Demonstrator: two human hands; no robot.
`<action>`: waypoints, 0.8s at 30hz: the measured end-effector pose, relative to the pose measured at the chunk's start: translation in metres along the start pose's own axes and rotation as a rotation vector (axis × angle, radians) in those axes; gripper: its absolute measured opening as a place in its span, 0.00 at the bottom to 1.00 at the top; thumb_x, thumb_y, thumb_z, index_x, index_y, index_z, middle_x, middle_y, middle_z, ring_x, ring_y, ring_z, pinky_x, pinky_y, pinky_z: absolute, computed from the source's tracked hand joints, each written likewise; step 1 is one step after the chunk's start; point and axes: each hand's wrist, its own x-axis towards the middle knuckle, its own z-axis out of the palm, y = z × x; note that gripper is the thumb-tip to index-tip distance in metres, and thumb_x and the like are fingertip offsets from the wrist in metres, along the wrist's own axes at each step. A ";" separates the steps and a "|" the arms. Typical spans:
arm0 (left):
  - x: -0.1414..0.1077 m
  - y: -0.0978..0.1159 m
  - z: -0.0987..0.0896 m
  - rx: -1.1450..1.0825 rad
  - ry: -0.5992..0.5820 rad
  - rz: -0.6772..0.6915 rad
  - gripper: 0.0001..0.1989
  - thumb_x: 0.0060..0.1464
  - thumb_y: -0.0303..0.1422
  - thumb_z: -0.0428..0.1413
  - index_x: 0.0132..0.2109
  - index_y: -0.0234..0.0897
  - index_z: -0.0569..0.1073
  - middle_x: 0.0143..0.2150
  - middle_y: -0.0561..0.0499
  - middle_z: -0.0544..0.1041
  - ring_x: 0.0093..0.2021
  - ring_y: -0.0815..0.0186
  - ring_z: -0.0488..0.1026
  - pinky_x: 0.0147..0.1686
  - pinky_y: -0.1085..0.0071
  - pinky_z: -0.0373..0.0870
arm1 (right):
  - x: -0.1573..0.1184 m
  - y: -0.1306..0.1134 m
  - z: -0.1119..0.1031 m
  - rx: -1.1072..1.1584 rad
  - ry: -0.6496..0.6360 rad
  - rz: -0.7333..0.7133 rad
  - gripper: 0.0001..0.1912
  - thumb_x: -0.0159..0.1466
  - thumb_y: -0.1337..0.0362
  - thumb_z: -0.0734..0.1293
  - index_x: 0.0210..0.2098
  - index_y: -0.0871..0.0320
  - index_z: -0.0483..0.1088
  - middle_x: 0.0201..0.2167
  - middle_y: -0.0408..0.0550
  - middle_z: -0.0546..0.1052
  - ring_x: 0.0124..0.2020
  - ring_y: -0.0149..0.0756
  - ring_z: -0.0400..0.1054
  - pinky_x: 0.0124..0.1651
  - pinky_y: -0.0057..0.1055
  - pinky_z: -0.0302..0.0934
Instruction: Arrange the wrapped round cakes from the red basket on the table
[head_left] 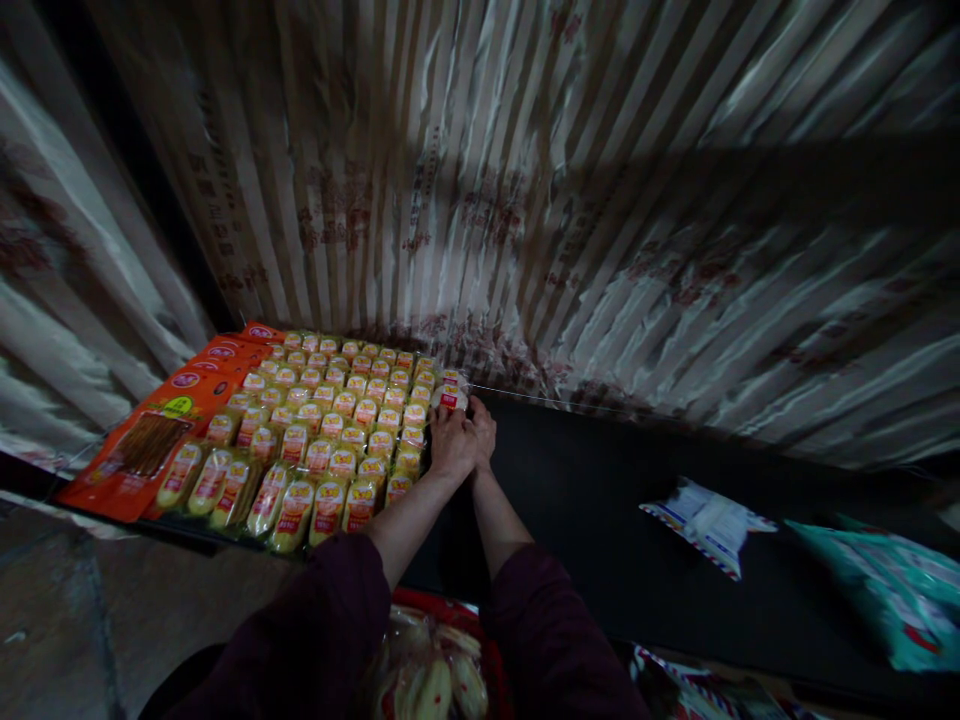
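Note:
Both of my hands are close together at the right end of the rows of small wrapped snacks. These are yellow, oval and clear-wrapped, with red and white labels. My left hand and my right hand have their fingers curled around a paler wrapped snack packet with a red label, near the back of the shelf. The fingers hide its lower part. Another similar packet lies just behind it.
Orange snack bags overlap at the shelf's left end. To the right, a blue-and-white packet and a teal bag lie on the black shelf. Below me, a red container holds bagged pale snacks. Pleated printed sheeting hangs behind.

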 end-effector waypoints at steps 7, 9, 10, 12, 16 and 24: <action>-0.001 -0.008 0.001 -0.001 -0.079 0.028 0.18 0.54 0.23 0.44 0.45 0.35 0.76 0.46 0.42 0.77 0.56 0.55 0.67 0.64 0.54 0.47 | -0.002 0.002 -0.005 0.041 -0.003 -0.011 0.26 0.58 0.64 0.58 0.56 0.63 0.63 0.50 0.57 0.73 0.50 0.42 0.64 0.52 0.37 0.57; -0.003 -0.007 0.004 -0.047 -0.064 0.017 0.17 0.53 0.24 0.46 0.45 0.37 0.76 0.46 0.43 0.77 0.55 0.53 0.67 0.64 0.53 0.49 | -0.004 0.002 -0.008 0.042 -0.007 -0.013 0.26 0.58 0.64 0.59 0.55 0.64 0.63 0.50 0.58 0.73 0.51 0.42 0.64 0.54 0.37 0.56; -0.004 -0.005 0.008 -0.082 -0.053 0.005 0.17 0.52 0.24 0.47 0.44 0.38 0.76 0.46 0.43 0.77 0.55 0.53 0.67 0.63 0.52 0.50 | -0.006 0.002 -0.010 0.043 -0.012 -0.013 0.26 0.58 0.64 0.59 0.55 0.64 0.64 0.50 0.59 0.72 0.51 0.42 0.64 0.54 0.38 0.56; -0.007 0.002 0.020 -0.154 -0.024 -0.025 0.18 0.51 0.22 0.47 0.44 0.39 0.76 0.47 0.43 0.77 0.57 0.53 0.66 0.62 0.53 0.52 | -0.011 0.001 -0.015 0.050 -0.020 -0.011 0.25 0.57 0.65 0.60 0.53 0.64 0.65 0.50 0.58 0.73 0.51 0.42 0.65 0.55 0.38 0.56; -0.014 0.011 0.047 -0.229 -0.002 -0.078 0.22 0.51 0.20 0.43 0.49 0.36 0.73 0.48 0.41 0.76 0.60 0.53 0.64 0.60 0.52 0.56 | -0.028 -0.001 -0.027 0.075 -0.033 -0.037 0.22 0.55 0.66 0.60 0.48 0.61 0.69 0.47 0.55 0.74 0.49 0.41 0.66 0.55 0.37 0.57; -0.070 -0.027 0.020 -0.229 -0.056 -0.097 0.18 0.54 0.24 0.45 0.48 0.32 0.74 0.47 0.37 0.77 0.50 0.53 0.73 0.52 0.59 0.66 | -0.082 -0.004 -0.048 0.181 -0.085 -0.061 0.19 0.52 0.69 0.57 0.40 0.57 0.73 0.42 0.50 0.76 0.44 0.38 0.68 0.51 0.34 0.61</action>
